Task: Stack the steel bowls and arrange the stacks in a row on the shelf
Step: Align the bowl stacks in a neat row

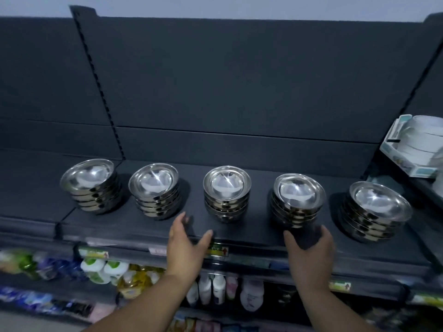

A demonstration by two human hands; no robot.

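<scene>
On the front lip of the dark shelf (pixel 251 233), both hands hover open and hold nothing. The left hand (pixel 185 245) has its fingers straight and its thumb splayed wide to the right; it sits over the shelf edge, in the gap before the second stack (pixel 155 191) and the third stack (pixel 226 194), touching neither. The right hand (pixel 310 252) is spread into a wide cup, thumb on the left and fingers on the right, just in front of the base of the fourth stack (pixel 297 200). Blur hides whether its fingertips reach the lowest bowl. Five stacks of steel bowls stand along the shelf in a row running left to right, the first stack (pixel 92 188) at the far left and the fifth stack (pixel 376 210) near the right-hand end. They stand apart from one another with bare shelf between each pair, and a strip of open shelf lies in front of them up to the edge. Every bowl sits mouth up, so each stack's long axis is vertical. Behind the row the back panel (pixel 239 80) rises. To the right, boxed white dishes (pixel 417 149) sit on a neighbouring shelf. Below the edge are price labels (pixel 217 250) and bottles (pixel 211 291).
</scene>
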